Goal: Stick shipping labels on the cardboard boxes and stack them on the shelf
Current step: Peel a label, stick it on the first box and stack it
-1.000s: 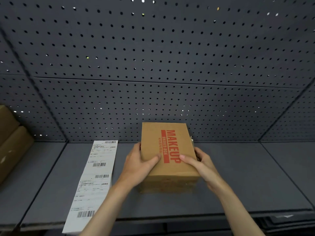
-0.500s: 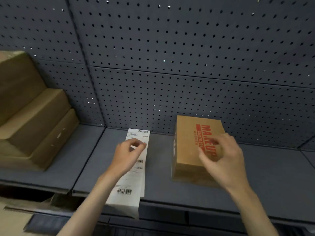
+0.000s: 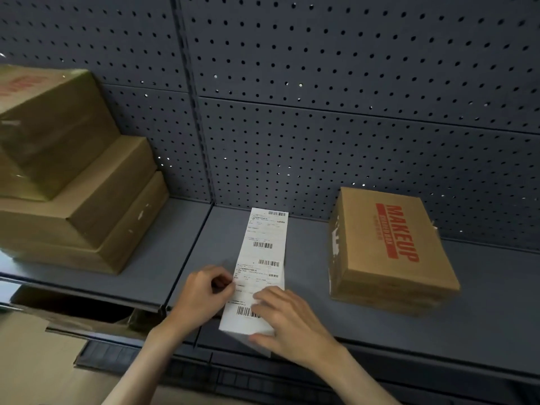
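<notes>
A long white strip of shipping labels (image 3: pixel 261 258) with barcodes lies on the grey shelf (image 3: pixel 306 258), its near end hanging over the front edge. My left hand (image 3: pixel 201 293) pinches the strip's left edge between thumb and fingertips. My right hand (image 3: pixel 289 323) lies flat on the strip's lower part, fingers spread, pressing it down. A brown cardboard box (image 3: pixel 385 247) printed with red "MAKEUP" stands to the right of the strip, with no hand on it.
A stack of three brown cardboard boxes (image 3: pixel 73 194) fills the shelf's left bay. A dark pegboard back wall (image 3: pixel 321 112) rises behind. Below the shelf's front edge at left lies an open cardboard carton (image 3: pixel 35 340).
Both hands have let go of the MAKEUP box. The left hand went to the label strip first, then the right hand came over onto it. My view has shifted left.
</notes>
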The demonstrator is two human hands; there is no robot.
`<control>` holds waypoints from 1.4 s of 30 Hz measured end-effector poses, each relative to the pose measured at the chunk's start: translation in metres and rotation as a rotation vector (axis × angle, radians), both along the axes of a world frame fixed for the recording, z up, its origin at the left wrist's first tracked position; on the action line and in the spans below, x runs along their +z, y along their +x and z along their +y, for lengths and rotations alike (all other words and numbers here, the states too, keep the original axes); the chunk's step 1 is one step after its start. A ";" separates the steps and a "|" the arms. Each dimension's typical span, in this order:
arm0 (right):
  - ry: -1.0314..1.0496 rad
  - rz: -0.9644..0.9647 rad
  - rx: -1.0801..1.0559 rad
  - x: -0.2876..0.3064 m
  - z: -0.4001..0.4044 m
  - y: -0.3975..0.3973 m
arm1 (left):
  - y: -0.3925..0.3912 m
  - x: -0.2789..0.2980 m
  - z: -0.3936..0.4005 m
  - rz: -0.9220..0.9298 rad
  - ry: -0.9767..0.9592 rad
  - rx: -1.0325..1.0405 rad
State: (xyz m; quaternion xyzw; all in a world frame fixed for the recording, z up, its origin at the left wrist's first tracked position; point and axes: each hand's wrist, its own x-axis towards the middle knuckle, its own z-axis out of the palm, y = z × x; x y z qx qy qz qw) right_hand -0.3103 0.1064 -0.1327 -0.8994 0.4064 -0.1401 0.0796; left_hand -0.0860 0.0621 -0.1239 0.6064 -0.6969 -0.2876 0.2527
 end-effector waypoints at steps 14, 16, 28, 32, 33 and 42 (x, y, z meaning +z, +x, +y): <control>0.171 -0.431 -0.255 0.012 0.002 0.004 | 0.015 0.003 0.037 0.295 0.085 -0.082; 0.185 -0.498 -0.268 0.012 0.000 0.006 | 0.010 0.002 0.037 0.337 0.068 -0.098; 0.195 -0.687 -0.209 0.020 0.002 0.004 | -0.005 0.003 0.039 0.652 0.209 -0.069; 0.166 -0.715 -0.194 0.023 -0.003 0.012 | -0.011 0.003 0.044 0.725 0.224 -0.120; 0.159 -0.712 -0.177 0.024 -0.006 0.014 | -0.012 0.003 0.044 0.733 0.218 -0.120; 0.102 -0.561 -0.181 0.024 -0.007 0.016 | -0.009 0.011 0.045 0.655 0.188 -0.192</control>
